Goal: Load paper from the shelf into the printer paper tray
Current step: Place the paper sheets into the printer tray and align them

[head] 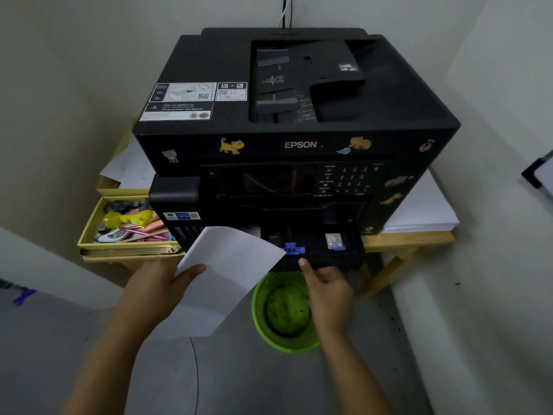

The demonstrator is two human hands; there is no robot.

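While the left hand (pixel 163 283) pinches a curved sheaf of paper (pixel 227 277) at 9 o'clock, thumb on top, the right hand (pixel 326 287) curls its fingers on the front edge of the pulled-out paper tray (pixel 323 253). Below, a green mesh bin (pixel 284 313) stands on the grey floor (pixel 269 384). Beyond, the black printer (pixel 296 139) fills a wooden desk (pixel 410 239) in a white-walled corner, spare paper stack (pixel 422 211) at 3 o'clock.

"EPSON" in white on printer (pixel 300 144) front; top label (pixel 176 111) text and keypad (pixel 348 178) digits too blurred
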